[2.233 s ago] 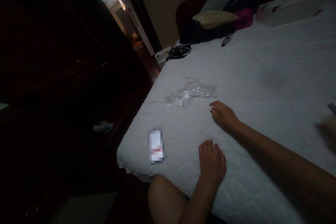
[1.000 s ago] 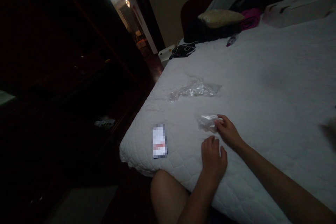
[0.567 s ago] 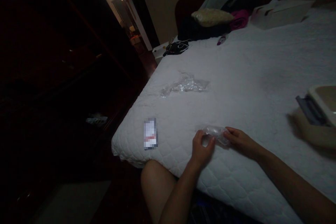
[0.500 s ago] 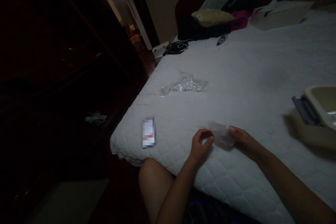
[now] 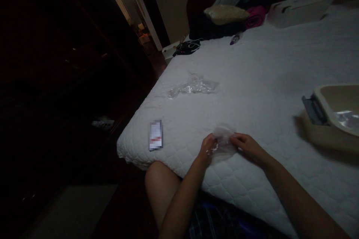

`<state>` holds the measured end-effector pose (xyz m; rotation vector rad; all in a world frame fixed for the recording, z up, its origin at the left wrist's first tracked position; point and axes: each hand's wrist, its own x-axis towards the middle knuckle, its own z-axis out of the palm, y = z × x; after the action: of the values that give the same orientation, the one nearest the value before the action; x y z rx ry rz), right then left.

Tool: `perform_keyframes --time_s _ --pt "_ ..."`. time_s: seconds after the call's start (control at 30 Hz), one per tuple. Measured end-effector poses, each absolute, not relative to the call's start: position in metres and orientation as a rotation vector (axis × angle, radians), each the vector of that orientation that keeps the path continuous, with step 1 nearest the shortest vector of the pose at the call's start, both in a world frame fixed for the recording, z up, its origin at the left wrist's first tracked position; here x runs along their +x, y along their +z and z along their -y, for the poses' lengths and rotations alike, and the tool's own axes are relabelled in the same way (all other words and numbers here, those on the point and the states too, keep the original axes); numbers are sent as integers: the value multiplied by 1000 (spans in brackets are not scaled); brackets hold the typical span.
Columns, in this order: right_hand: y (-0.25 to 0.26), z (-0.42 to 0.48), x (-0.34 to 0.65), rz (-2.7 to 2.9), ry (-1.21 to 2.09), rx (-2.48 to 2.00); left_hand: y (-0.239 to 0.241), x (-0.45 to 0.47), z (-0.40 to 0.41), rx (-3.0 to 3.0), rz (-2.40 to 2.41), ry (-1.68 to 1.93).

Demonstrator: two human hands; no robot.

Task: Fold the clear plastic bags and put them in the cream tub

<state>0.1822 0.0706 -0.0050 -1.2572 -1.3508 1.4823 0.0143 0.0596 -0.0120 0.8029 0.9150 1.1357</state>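
Observation:
A clear plastic bag [image 5: 225,145] is stretched between my two hands just above the white quilted bedspread [image 5: 246,82]. My left hand [image 5: 206,149] is closed on its left side, with part of the film lying over the fingers. Thumb and fingers of my right hand [image 5: 246,145] pinch the bag's right edge. Beyond my hands, a crumpled sheet of clear plastic [image 5: 193,86] lies on the bed. Left of my left hand rests a flat phone-like item [image 5: 156,135], its face blurred out.
A beige bin [image 5: 322,130] with a grey handle stands at right, something shiny inside. Toward the headboard are a white box [image 5: 300,11], a pink roll [image 5: 255,18], a pale cushion [image 5: 226,14] and a black bag with cords [image 5: 187,47]. The bed's left edge drops to dark floor.
My left hand has gone from a loose curl beside the bag to gripping it. The bag is now spread wider between both hands. The view has shifted slightly.

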Motion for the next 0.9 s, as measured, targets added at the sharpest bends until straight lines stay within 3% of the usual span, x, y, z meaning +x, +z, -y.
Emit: perform_keyframes --time_s 0.63,0.9 --pt "-5 -69 180 1239 1520 -1158 -15 19 -67 734 -938 1173" --pt "-5 -76 189 678 1566 -1151 -14 15 -68 640 -894 1208"
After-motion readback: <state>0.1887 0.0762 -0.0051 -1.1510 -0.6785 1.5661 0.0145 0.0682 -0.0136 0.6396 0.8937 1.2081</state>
